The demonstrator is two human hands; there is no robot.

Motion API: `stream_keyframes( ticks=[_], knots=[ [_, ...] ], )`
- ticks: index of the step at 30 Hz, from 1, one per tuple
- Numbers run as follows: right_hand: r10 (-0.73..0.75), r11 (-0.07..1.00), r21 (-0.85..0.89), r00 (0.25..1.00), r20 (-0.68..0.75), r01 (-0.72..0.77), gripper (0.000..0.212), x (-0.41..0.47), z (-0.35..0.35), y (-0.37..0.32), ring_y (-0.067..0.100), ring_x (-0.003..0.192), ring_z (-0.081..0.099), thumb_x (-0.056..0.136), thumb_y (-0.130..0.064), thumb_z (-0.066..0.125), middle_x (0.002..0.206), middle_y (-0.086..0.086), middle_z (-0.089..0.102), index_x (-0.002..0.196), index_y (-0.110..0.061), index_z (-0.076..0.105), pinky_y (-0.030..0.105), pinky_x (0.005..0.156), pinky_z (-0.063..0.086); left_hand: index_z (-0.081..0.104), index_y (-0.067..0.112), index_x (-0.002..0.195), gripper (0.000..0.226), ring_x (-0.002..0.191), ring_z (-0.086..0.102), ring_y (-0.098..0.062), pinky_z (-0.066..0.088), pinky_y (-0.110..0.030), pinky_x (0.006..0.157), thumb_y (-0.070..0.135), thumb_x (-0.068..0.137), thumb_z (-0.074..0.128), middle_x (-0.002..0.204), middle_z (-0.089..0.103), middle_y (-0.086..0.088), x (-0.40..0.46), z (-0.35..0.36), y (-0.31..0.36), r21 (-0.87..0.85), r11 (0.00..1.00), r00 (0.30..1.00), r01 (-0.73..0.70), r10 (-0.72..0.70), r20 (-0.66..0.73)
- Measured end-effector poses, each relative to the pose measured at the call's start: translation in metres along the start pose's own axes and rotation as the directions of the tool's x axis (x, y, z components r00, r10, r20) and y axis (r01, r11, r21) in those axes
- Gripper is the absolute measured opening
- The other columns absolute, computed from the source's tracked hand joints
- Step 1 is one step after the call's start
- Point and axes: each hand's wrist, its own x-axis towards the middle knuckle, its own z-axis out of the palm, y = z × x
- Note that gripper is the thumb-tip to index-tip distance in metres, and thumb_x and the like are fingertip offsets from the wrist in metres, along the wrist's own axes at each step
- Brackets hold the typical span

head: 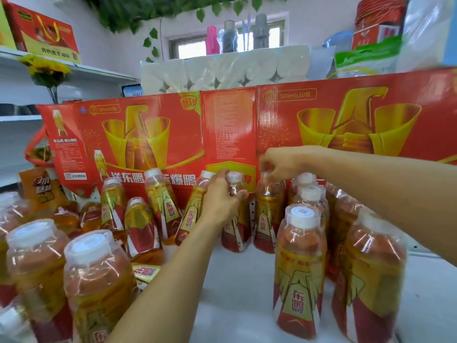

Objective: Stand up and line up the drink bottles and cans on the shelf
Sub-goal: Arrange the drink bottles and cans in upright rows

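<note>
My left hand point(222, 199) is curled round the shoulder of a bottle point(235, 219) at the far middle of the shelf point(237, 293), fingers clenched on it just below its white cap. That bottle looks upright or nearly so. My right hand point(282, 163) reaches over to the next bottle point(268, 214) just to its right, fingertips pinched on the cap from above. Both bottles stand close to the red cartons point(230, 134) along the back.

I'd judge the job as roughly half done. On the right, several bottles point(300, 268) already stand in what reads as near-to-far columns, caps up, fairly tidy. The two I'm holding seem to be starting a new column beside them.

The left side is what remains. Bottles there point(163, 204) lean against each other and against the cartons at various tilts, and at least one lies flat point(146, 272) low in the pile. The nearest ones on the left point(96, 280) look upright but bunched, not lined up. I see no cans in view.
</note>
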Motion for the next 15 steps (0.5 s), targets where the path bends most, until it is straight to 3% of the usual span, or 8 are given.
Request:
stream_keyframes(
  ticks=[2,5,9,15],
  knots=[
    [0.001,1.0,0.005,1.0,-0.019,-0.001,0.032,-0.003,0.004,0.002,0.022,0.097,0.059,0.089,-0.033,0.066,0.108,0.003,0.063,0.114,-0.014,0.06,0.041,0.089,0.051,0.031,0.022,0.146,0.079,0.116,0.057,-0.021,0.049,-0.045,0.099,0.033,0.082,0.075,0.132,0.057,-0.002,0.006,0.007,-0.001,-0.01,1.0,1.0,0.009,-0.009,0.023],
    [0.002,1.0,-0.011,1.0,0.006,-0.002,0.04,-0.008,0.007,0.0,0.026,0.11,0.057,0.093,-0.033,0.059,0.124,0.006,0.06,0.127,-0.013,0.055,0.044,0.097,0.049,0.026,0.022,0.15,0.079,0.125,0.052,-0.025,0.046,-0.045,0.103,0.033,0.086,0.071,0.141,0.049,-0.005,0.006,0.009,0.0,0.024,1.0,0.999,-0.007,0.006,0.033],
    [0.002,1.0,-0.014,0.997,0.08,-0.001,0.059,-0.025,0.0,-0.006,0.025,0.137,0.039,0.097,-0.033,0.054,0.153,0.002,0.036,0.15,-0.017,0.032,0.041,0.112,0.035,0.011,0.014,0.156,0.085,0.141,0.032,-0.031,0.032,-0.042,0.113,0.032,0.092,0.064,0.154,0.031,-0.014,0.002,0.005,0.004,0.212,0.976,0.998,-0.04,0.027,0.062],
    [-0.081,0.996,0.033,0.982,-0.168,0.088,0.055,-0.076,-0.006,-0.031,0.02,0.136,0.038,0.097,-0.034,0.054,0.151,-0.001,0.037,0.148,-0.025,0.036,0.035,0.111,0.033,0.015,0.017,0.155,0.074,0.146,0.018,-0.02,0.019,-0.034,0.117,0.034,0.096,0.056,0.158,0.025,-0.002,-0.06,-0.019,0.026,0.382,0.899,0.973,-0.216,0.228,0.013]
  ],
)
